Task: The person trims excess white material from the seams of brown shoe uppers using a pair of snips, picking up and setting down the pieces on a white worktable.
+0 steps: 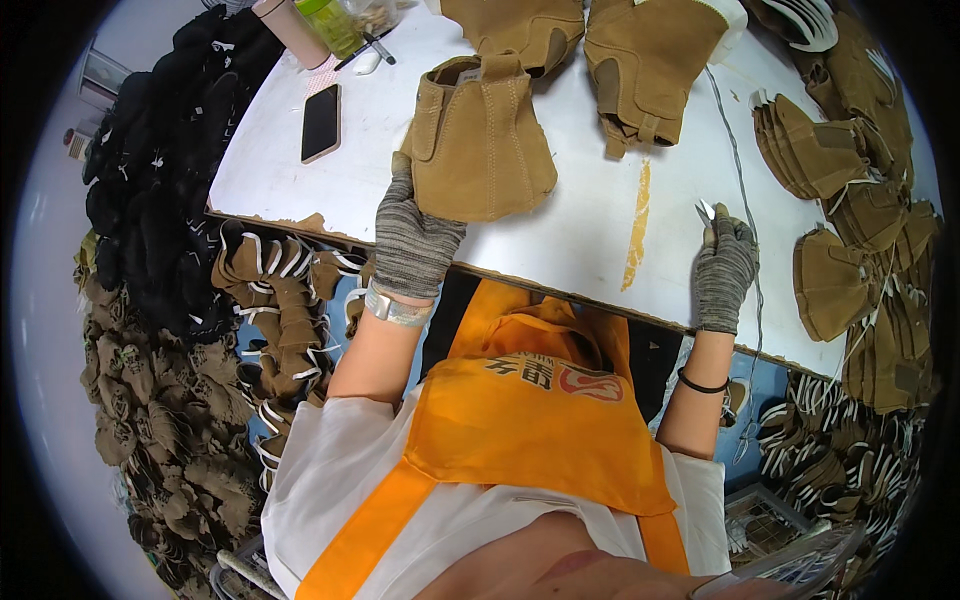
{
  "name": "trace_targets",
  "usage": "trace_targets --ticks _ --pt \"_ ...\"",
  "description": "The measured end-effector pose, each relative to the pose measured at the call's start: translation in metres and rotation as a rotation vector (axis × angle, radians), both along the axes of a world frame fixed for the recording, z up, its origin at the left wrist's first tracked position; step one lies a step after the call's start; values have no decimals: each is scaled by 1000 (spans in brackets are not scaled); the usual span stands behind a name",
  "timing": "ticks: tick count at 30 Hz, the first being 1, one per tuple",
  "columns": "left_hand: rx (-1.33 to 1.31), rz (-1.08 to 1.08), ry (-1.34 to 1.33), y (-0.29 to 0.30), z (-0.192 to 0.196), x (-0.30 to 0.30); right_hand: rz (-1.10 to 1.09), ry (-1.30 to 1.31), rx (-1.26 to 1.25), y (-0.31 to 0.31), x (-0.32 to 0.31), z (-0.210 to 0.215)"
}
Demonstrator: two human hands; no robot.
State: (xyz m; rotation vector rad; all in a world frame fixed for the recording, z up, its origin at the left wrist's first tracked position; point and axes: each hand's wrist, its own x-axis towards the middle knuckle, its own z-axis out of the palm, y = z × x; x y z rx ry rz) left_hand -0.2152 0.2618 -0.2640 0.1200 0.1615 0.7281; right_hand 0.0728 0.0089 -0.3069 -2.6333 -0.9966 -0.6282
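Note:
My left hand, in a grey knitted glove, grips the lower left edge of a tan suede boot upper. The upper stands up off the white table with its stitched side panel facing me and a loop at its top. My right hand, gloved the same way, is closed near the table's front edge. Shiny pointed blades of what look like thread snips stick out between its thumb and fingers; the rest of the tool is hidden in the palm. Another pair of tan boot uppers lies beyond.
A phone, a pink tumbler, a green container and a black pen sit on the left of the table. A grey cord crosses its right side. Stacked tan uppers line the right edge; dark piles stand left.

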Motion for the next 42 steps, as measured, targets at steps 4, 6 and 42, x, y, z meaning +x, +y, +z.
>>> trace_targets --ticks 4,6,42 --pt "10 -22 -76 -2 -3 -3 94 303 341 18 -27 20" --pt "-11 -13 -76 -1 -9 -5 386 738 533 31 -59 40" --pt "1389 543 763 18 -14 -28 718 492 853 277 -36 101"
